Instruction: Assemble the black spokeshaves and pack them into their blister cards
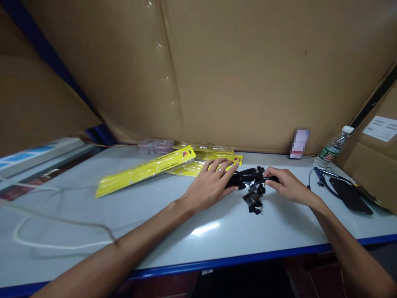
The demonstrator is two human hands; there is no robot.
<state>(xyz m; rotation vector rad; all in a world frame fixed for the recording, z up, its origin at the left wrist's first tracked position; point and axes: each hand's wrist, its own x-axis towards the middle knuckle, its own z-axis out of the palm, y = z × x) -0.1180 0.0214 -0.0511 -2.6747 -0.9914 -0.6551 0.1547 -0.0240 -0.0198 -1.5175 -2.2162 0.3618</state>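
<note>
Several black rod-shaped things (246, 178) with shiny parts lie in a bundle on the table; their exact kind is not clear. My left hand (212, 180), with a ring on one finger, comes over the bundle's left end, fingers above and thumb below. At the other end, my right hand (287, 184) pinches a slim black rod (272, 179) whose tip pokes out under the fingers. Below the bundle, small black star-shaped knobs (256, 207) with silvery bits lie close to a dark flat piece (251, 198).
Yellow card packages (145, 170) with clear plastic lie left of my hands. Against the cardboard wall (235, 74) stands a phone (299, 142). A water bottle (333, 149) and a black flat pouch-like thing (350, 196) are at the right. A white cable (62, 247) loops at the left.
</note>
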